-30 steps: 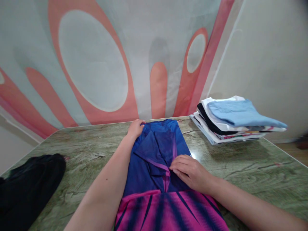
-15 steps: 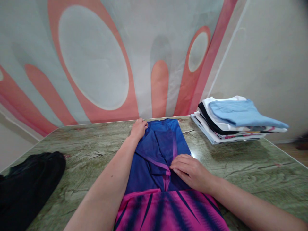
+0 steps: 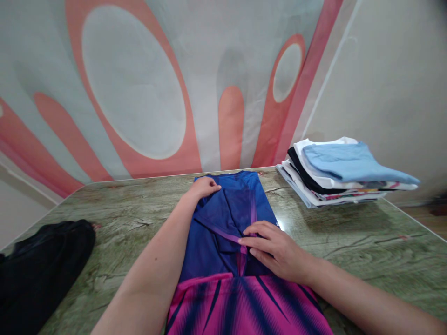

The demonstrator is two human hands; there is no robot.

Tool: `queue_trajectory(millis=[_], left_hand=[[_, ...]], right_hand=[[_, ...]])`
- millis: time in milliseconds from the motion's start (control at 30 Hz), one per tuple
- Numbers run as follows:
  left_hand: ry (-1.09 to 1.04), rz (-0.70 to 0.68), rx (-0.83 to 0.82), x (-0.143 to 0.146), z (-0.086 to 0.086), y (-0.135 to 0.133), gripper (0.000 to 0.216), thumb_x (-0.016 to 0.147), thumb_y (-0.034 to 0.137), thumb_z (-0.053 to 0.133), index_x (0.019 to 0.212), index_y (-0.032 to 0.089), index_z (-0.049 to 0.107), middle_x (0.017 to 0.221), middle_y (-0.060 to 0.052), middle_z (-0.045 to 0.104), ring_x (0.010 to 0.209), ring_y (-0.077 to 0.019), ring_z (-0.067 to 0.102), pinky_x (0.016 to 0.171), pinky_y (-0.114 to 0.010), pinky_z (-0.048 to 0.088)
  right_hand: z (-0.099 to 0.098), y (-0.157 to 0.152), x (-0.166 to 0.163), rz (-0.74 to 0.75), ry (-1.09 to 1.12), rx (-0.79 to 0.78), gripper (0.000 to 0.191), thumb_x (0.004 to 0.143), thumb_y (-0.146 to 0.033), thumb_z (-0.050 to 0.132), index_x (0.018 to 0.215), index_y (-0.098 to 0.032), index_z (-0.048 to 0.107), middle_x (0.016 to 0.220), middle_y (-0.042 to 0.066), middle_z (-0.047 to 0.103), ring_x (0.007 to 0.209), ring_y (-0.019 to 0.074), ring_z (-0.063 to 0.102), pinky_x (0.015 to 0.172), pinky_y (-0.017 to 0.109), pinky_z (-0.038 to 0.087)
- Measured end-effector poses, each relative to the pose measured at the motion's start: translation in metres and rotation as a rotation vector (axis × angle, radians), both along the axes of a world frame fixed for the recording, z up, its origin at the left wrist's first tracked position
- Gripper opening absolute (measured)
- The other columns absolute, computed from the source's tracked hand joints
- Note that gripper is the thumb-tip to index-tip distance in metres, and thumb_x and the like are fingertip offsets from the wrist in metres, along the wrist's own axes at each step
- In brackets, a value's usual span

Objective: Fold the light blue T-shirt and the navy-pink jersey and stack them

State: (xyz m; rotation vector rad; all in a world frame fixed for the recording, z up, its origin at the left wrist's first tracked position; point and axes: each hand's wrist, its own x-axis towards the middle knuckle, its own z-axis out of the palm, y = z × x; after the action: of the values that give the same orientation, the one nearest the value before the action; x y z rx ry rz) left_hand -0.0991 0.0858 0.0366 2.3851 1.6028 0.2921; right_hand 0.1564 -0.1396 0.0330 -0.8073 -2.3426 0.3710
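A blue-purple shirt [image 3: 228,216] with a pink and navy striped lower part lies lengthwise before me, its collar end at the far side. Its sides are folded inward, and a sleeve with purple-pink trim crosses the middle. My left hand [image 3: 205,187] is at the upper left of the shirt, its fingers pinched together at the cloth of the folded sleeve. Over the sleeve's trimmed hem rests my right hand [image 3: 274,249], open, with fingers apart and fingertips touching the fabric. The near end of the shirt runs out of view.
To the right on the wood-patterned table [image 3: 349,246] stands a stack of folded clothes [image 3: 349,172], light blue on top. A dark, crumpled garment [image 3: 49,265] lies at the left edge. A wall with a coral and grey print [image 3: 209,88] rises behind the table.
My left hand has shifted slightly right and inward from the shirt's left edge, uncovering its upper left corner. My right hand's fingers have spread and moved a little left on the hem.
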Motion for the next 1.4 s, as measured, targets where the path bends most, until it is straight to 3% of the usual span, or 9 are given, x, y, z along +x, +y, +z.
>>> queue_trajectory(millis=[133, 633, 900, 1033, 1167, 1267, 1400], left_hand=[[-0.079, -0.042, -0.086, 0.004, 0.0, -0.003, 0.025, 0.073, 0.042, 0.067, 0.075, 0.018, 0.071, 0.073, -0.002, 0.07, 0.069, -0.0165, 0.062, 0.059, -0.023, 0.04], [-0.181, 0.01, -0.052, 0.013, -0.006, -0.006, 0.015, 0.074, 0.031, 0.066, 0.081, 0.017, 0.068, 0.068, 0.001, 0.065, 0.062, -0.0136, 0.059, 0.057, -0.022, 0.041], [-0.158, 0.055, 0.046, 0.016, -0.003, -0.008, 0.018, 0.071, 0.022, 0.068, 0.088, 0.018, 0.064, 0.075, -0.001, 0.065, 0.07, -0.0157, 0.059, 0.064, -0.024, 0.042], [-0.149, -0.023, 0.003, 0.019, 0.005, -0.012, 0.013, 0.074, 0.025, 0.066, 0.085, 0.018, 0.066, 0.071, 0.0, 0.065, 0.065, -0.0146, 0.059, 0.061, -0.023, 0.042], [-0.129, -0.129, -0.078, 0.022, 0.007, -0.017, 0.009, 0.07, 0.025, 0.069, 0.074, 0.018, 0.068, 0.065, 0.001, 0.065, 0.06, -0.0138, 0.058, 0.058, -0.022, 0.041], [-0.143, -0.129, -0.032, 0.023, 0.021, -0.02, 0.011, 0.073, 0.025, 0.064, 0.078, 0.017, 0.069, 0.067, 0.0, 0.065, 0.064, -0.0148, 0.058, 0.061, -0.023, 0.041], [-0.253, -0.087, 0.132, 0.025, 0.063, -0.05, 0.016, 0.081, 0.027, 0.057, 0.086, 0.015, 0.067, 0.071, -0.001, 0.064, 0.068, -0.0155, 0.059, 0.062, -0.023, 0.042]], right_hand=[[-0.002, -0.005, -0.002, 0.015, -0.06, 0.013, 0.03, 0.092, -0.023, 0.053, 0.12, -0.029, 0.062, 0.125, 0.008, 0.055, 0.12, 0.0221, 0.047, 0.099, 0.044, 0.042], [0.0, -0.005, -0.004, 0.03, -0.076, 0.007, 0.029, 0.094, -0.023, 0.05, 0.12, -0.021, 0.061, 0.109, 0.008, 0.066, 0.108, 0.0199, 0.055, 0.094, 0.04, 0.045], [0.002, -0.007, -0.004, 0.054, -0.08, 0.005, 0.033, 0.094, -0.022, 0.05, 0.126, -0.022, 0.056, 0.114, 0.007, 0.065, 0.111, 0.02, 0.054, 0.096, 0.04, 0.044], [-0.001, -0.006, -0.003, 0.031, -0.068, 0.015, 0.04, 0.093, -0.024, 0.052, 0.133, -0.02, 0.051, 0.125, 0.009, 0.061, 0.12, 0.0219, 0.049, 0.101, 0.042, 0.041], [-0.003, -0.004, -0.002, 0.072, -0.082, 0.02, 0.032, 0.094, -0.024, 0.051, 0.124, -0.022, 0.057, 0.121, 0.006, 0.064, 0.12, 0.0214, 0.05, 0.101, 0.043, 0.041], [-0.003, -0.003, -0.003, 0.058, -0.032, 0.041, 0.028, 0.094, -0.021, 0.049, 0.12, -0.021, 0.06, 0.115, 0.006, 0.067, 0.115, 0.02, 0.054, 0.098, 0.041, 0.043], [0.0, -0.003, -0.001, 0.008, 0.034, 0.085, 0.024, 0.095, -0.019, 0.047, 0.113, -0.02, 0.062, 0.105, 0.006, 0.069, 0.105, 0.0182, 0.058, 0.093, 0.038, 0.046]])
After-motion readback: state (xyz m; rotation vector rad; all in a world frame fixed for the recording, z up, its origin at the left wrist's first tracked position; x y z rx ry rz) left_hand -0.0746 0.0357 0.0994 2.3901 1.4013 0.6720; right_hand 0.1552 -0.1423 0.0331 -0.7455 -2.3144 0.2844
